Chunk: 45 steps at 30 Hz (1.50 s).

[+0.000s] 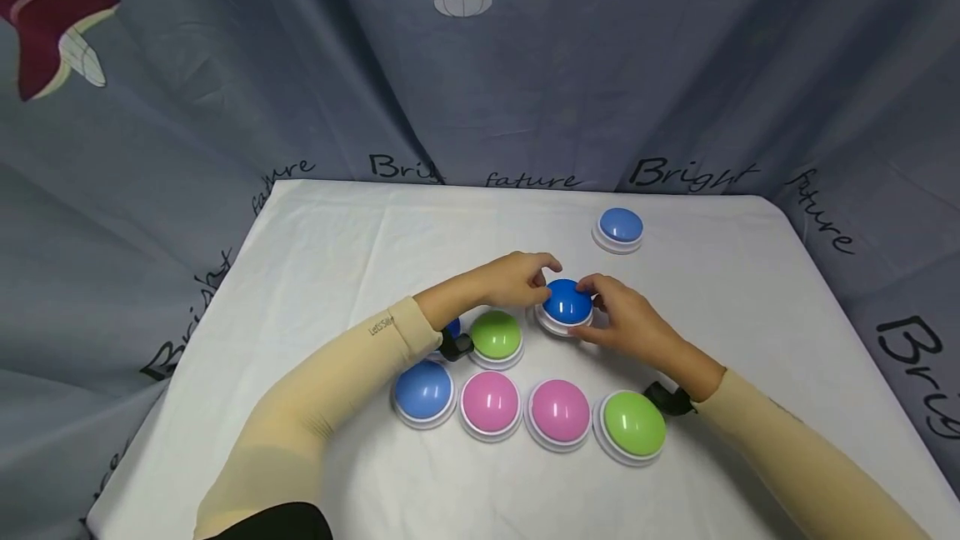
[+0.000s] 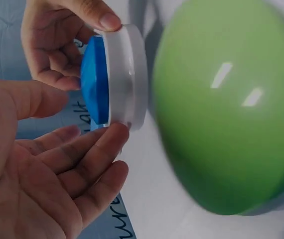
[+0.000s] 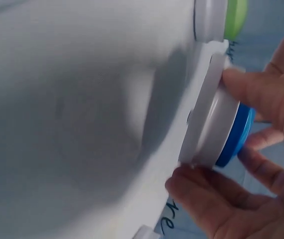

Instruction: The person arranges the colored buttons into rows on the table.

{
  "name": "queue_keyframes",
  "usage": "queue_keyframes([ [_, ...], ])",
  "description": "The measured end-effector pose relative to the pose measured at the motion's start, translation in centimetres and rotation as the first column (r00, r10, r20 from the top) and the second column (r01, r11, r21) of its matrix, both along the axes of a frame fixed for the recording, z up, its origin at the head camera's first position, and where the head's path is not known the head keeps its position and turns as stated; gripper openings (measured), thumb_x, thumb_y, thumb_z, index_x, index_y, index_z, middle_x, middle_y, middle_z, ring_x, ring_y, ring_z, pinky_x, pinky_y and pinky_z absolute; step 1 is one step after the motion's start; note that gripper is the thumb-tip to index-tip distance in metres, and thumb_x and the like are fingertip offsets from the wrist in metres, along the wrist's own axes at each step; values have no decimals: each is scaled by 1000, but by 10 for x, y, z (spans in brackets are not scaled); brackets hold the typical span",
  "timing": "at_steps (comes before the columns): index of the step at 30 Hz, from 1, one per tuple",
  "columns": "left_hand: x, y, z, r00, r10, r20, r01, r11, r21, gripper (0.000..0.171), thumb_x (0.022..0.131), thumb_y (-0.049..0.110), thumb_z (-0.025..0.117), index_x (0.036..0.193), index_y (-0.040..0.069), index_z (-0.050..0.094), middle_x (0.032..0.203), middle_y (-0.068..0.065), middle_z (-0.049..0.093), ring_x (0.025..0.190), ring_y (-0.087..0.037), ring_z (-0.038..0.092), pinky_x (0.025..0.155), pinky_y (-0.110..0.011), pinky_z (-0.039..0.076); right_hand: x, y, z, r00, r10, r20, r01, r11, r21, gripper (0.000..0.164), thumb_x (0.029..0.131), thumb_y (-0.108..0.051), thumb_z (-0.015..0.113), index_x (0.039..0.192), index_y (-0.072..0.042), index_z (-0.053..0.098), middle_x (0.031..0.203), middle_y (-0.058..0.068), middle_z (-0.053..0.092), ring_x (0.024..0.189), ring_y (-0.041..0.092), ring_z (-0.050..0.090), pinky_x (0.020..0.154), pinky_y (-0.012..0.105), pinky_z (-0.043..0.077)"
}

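Observation:
A blue dome push button [image 1: 567, 304] on a white round base is between the two hands, mid-table. My right hand [image 1: 628, 322] grips it by the base; in the right wrist view the thumb [image 3: 251, 84] is on one side and fingers on the other, with the base tilted against the cloth. My left hand [image 1: 513, 280] is at the button's left side, fingers loosely extended. In the left wrist view, its fingertips [image 2: 116, 134] overlap the lower edge of the white base. A green button [image 1: 496, 335] sits just below the left hand.
In the front row stand a lighter blue button [image 1: 423, 391], two pink buttons [image 1: 490, 402] and a green button [image 1: 634, 424]. Another blue button [image 1: 453, 327] is mostly hidden behind the left wrist. One more blue button [image 1: 621, 226] sits near the far edge of the white-covered table [image 1: 360, 232].

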State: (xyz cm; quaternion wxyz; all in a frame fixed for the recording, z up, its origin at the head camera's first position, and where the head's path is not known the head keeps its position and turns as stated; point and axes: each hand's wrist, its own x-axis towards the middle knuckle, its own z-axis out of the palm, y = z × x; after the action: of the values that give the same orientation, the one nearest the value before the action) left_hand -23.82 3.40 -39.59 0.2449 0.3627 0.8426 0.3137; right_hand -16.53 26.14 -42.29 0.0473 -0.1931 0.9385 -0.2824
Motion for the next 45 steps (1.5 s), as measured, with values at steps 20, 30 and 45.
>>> queue_keyframes([
  [20,36,-5,-8,999,-26,-44,27,999,29,44,96,15,60,138,4,52,99,-1,69,87,-9,62,78,-21,50,35,-1,7,996,88,7,-88,996,21,66,74,-27,89,126,-5,53,120,11,60,105,27,64,87,40,55],
  [30,42,-8,-14,998,-20,-65,21,1000,12,44,95,13,58,137,3,52,91,3,66,77,-10,61,70,-21,51,45,-3,-2,989,138,-50,-136,990,30,67,75,-25,88,126,-3,52,120,12,59,108,26,62,89,41,54],
  [45,45,-11,-21,993,-36,-114,31,999,-40,38,97,14,55,134,6,55,83,4,63,69,-11,59,64,-22,49,50,-9,-11,985,156,-73,-153,987,54,67,78,-28,86,128,-4,50,119,11,59,114,28,60,94,44,50],
])
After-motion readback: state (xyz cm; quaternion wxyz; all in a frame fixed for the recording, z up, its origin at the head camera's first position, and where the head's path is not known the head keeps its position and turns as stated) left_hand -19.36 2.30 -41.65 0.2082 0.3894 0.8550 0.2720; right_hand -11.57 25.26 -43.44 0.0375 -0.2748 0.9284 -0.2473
